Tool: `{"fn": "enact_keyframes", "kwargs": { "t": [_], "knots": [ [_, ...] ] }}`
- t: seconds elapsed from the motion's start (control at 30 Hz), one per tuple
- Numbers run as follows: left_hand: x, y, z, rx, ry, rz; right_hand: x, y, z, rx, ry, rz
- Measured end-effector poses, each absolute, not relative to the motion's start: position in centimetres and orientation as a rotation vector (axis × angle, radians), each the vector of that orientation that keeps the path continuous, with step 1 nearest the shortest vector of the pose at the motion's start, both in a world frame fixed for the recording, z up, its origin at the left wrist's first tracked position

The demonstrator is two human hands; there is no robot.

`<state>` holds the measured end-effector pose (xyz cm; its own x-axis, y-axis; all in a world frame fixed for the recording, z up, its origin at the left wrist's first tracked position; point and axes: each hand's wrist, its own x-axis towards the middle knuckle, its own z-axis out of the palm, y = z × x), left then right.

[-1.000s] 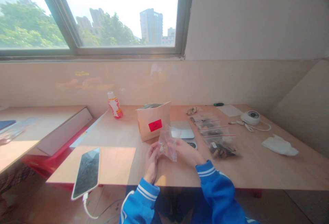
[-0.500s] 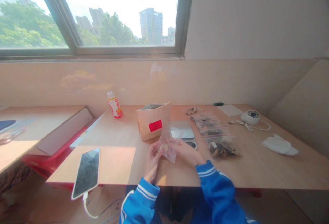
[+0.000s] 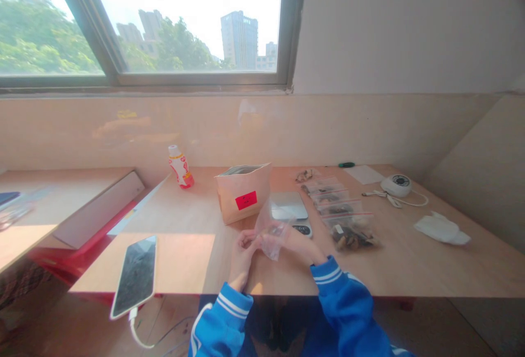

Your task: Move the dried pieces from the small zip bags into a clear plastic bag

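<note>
My left hand [image 3: 245,246] pinches the edge of a clear plastic bag [image 3: 273,245] above the table's front part. My right hand [image 3: 298,241] is at the bag's right side, its fingers blurred behind or inside the plastic, so their grip is unclear. Just behind the bag stands an open brown paper pouch [image 3: 240,204] with a red label. Beyond my right hand lies a flat kitchen scale [image 3: 289,206], its display partly covered. To the right, several zip bags [image 3: 356,236] of dark and brown dried pieces lie in a row.
A white-and-red bottle [image 3: 180,168] stands at the back left. At the left front edge lies a phone [image 3: 135,278] with a cable, overhanging the edge. On the right are a white round device [image 3: 396,185] with a cord, a white pouch [image 3: 442,228] and a green-handled tool [image 3: 346,165].
My right hand's fingers have moved left, further behind or into the plastic bag. The pale piece seen by my left fingers no longer shows. The view has shifted slightly.
</note>
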<state>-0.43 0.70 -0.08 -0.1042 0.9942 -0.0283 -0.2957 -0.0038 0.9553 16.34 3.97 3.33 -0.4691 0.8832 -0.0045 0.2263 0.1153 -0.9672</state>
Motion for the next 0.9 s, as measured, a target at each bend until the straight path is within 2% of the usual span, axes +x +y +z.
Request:
{"fn": "enact_keyframes", "kwargs": {
  "t": [0.6, 0.9],
  "knots": [
    [-0.5, 0.5, 0.4, 0.985, 1.115, 1.422, 15.2, 3.7, 4.0, -1.114, -1.677, 1.428],
    [-0.5, 0.5, 0.2, 0.949, 1.049, 1.385, 15.8, 3.7, 4.0, -1.154, -1.852, 1.206]
  ]
}}
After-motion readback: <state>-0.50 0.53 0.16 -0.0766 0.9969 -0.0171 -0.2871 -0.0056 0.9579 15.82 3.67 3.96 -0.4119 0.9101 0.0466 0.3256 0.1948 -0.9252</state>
